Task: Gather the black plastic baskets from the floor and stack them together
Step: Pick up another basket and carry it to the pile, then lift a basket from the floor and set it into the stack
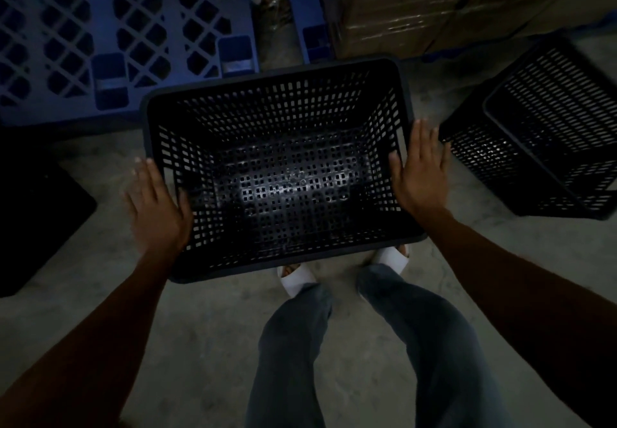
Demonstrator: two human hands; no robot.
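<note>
A black plastic basket [280, 174] with latticed walls stands upright in front of my feet, its opening facing up. My left hand [155, 210] lies flat against its left rim, fingers stretched out and the thumb at the rim. My right hand [419, 170] is at the right rim in the same way, fingers spread and the thumb just over the edge. Neither hand is curled around the basket. A second black basket [541, 133] lies tipped on its side to the right, close to my right fingertips.
A flat black object [36, 217] lies on the concrete floor at the left. A blue plastic pallet [100, 27] is behind the basket at the upper left. Cardboard boxes [434, 3] on another blue pallet stand at the upper right. My legs and white sandals [293, 277] are below.
</note>
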